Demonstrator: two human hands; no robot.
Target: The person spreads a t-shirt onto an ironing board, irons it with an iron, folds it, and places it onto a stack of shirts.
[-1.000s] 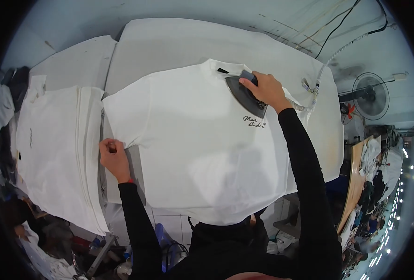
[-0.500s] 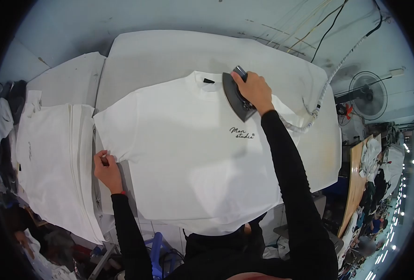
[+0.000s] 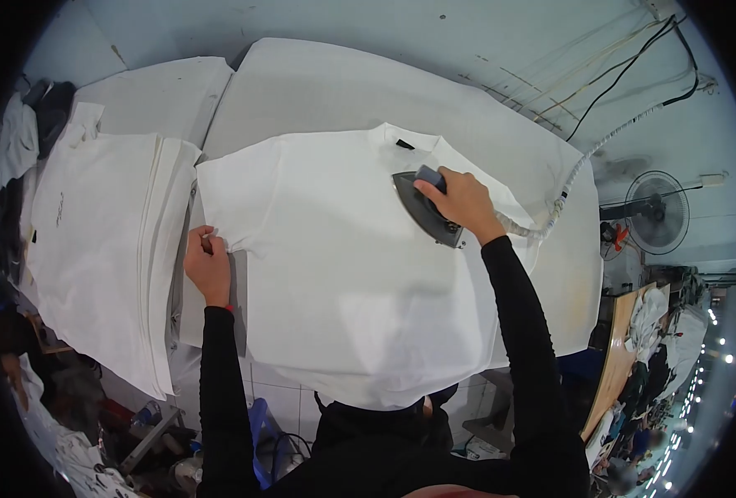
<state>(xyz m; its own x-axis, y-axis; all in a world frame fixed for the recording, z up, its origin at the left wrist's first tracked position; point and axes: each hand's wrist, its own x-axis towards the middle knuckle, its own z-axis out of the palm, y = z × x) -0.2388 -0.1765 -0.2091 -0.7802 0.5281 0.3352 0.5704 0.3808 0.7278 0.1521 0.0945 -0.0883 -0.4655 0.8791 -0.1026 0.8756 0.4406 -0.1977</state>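
A white T-shirt (image 3: 335, 274) lies spread on the padded ironing table, its collar with a black label toward the far side. My right hand (image 3: 465, 202) is closed round the handle of an iron (image 3: 422, 217), whose dark plate rests on the upper chest just below the collar. The iron covers the spot of the small printed lettering. At the left sleeve's lower corner my left hand (image 3: 208, 264) has its fingers curled in a pinch on the sleeve edge, where small creases run toward them.
Left of the shirt is a stack of folded white garments (image 3: 94, 241). A wrapped hose (image 3: 557, 203) runs from the iron up to the wall cables. A fan (image 3: 657, 212) and a wooden board (image 3: 617, 357) stand to the right. A blue stool (image 3: 262, 440) is below.
The iron in my right hand has moved down from beside the collar onto the chest, covering the lettering. My left hand stays at the sleeve corner. The whole view has shifted and turned slightly.
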